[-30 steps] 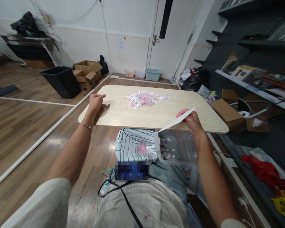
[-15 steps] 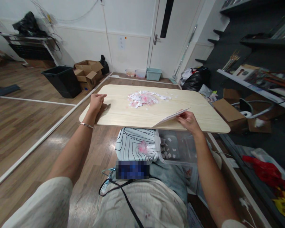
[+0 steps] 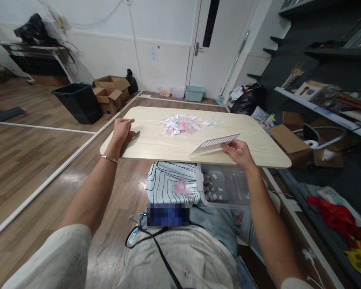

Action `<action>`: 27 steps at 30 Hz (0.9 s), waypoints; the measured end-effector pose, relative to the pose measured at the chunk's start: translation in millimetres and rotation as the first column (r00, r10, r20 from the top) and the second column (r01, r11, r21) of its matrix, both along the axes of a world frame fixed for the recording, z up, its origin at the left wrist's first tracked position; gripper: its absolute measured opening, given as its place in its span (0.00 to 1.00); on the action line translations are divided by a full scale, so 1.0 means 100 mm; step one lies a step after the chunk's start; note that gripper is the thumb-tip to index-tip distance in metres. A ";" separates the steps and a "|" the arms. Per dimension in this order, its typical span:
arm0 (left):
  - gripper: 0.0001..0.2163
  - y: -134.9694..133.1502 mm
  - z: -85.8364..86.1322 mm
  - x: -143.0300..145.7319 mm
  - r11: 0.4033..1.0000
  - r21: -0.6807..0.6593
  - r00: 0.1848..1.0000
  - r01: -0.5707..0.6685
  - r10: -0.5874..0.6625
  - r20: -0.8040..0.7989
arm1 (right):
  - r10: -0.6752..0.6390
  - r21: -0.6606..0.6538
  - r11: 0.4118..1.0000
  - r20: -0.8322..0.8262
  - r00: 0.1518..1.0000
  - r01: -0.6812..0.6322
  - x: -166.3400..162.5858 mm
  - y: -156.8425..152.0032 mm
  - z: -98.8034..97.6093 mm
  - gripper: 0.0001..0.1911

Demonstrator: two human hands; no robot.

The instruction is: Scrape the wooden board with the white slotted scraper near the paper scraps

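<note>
Pinching a thin card (image 3: 210, 146) between thumb and fingers of the right hand (image 3: 239, 152). Holding it tilted over the near side of the pale table (image 3: 252, 138), with a row of white stripes along its far part. Can't tell about cut slots or stuck-on strips. Holding the left hand (image 3: 122, 129) out at the table's left end, fingers curled in and one poking forward. Can't tell about any small thing tucked inside.

Past the card, near the table's middle, a messy heap of white paper bits (image 3: 180, 125) with pink patches. Below the table's near edge, beside the right arm (image 3: 267, 224), a clear bin (image 3: 199, 182) with little white squares (image 3: 211, 197) inside.

Seems like the step of holding the card at a slant, striped face showing. Probably calls next for a soft pinch, no bending, and a slow tilt, well apart from the loose bits.

No words to read on the card. Up on the wall (image 3: 102, 52), a paper sheet (image 3: 153, 54) with faint marks, too small to read, and a little orange square (image 3: 158, 47) by its top corner. On the right shelf (image 3: 321, 112), a box (image 3: 309, 91) with a brown picture, but no name clear enough to read. Over the lap (image 3: 213, 224), a dark blue patch (image 3: 167, 215) in blurry squares, so nothing to read there.
</note>
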State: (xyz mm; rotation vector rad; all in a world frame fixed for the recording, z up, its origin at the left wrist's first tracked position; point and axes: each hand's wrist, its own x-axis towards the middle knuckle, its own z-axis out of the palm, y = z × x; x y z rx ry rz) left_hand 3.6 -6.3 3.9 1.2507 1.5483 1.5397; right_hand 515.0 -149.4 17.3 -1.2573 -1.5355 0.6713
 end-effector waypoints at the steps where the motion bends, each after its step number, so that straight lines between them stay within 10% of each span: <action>1: 0.22 -0.01 0.01 0.01 1.000 -0.001 1.000 0.000 0.000 0.001 | -0.014 -0.001 1.000 -0.012 1.000 0.014 -0.01 0.00 0.00 0.43; 27: 0.21 -0.03 0.05 0.03 1.000 -0.012 1.000 -0.013 0.013 -0.020 | -0.009 -0.030 0.999 0.000 1.000 0.009 -0.04 0.06 -0.07 0.38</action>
